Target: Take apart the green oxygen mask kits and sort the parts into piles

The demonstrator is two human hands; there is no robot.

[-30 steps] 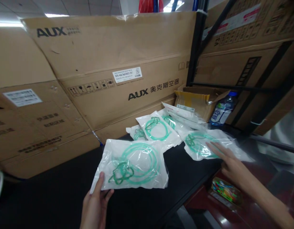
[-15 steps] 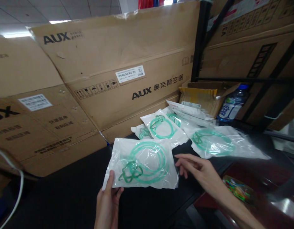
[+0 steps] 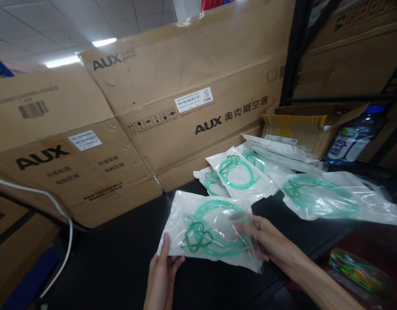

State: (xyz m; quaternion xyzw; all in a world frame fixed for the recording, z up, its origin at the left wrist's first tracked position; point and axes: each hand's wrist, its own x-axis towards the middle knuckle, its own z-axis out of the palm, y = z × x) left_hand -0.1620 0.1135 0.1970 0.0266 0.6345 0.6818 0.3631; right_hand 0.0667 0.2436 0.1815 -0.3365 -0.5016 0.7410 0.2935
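Note:
I hold a clear plastic packet of coiled green tubing [image 3: 207, 228] just above the black table [image 3: 114, 262]. My left hand [image 3: 162, 275] pinches its lower left corner, thumb on top. My right hand [image 3: 266, 241] grips its right edge, fingers curled partly under the plastic film. Several more packets of green tubing lie farther back: one white-backed packet [image 3: 240, 174] in the middle and a larger clear one [image 3: 327, 200] to the right.
Big AUX cardboard boxes [image 3: 185, 86] wall off the back and left. An open small carton [image 3: 301, 125] and a blue-capped water bottle [image 3: 353, 137] stand at the back right beside black shelf posts. A white cable [image 3: 59, 254] hangs at left. A colourful wrapper [image 3: 359, 271] lies at lower right.
My right hand left the right-hand packet, moved left and took hold of the right edge of the packet held by my left hand. The view swung left.

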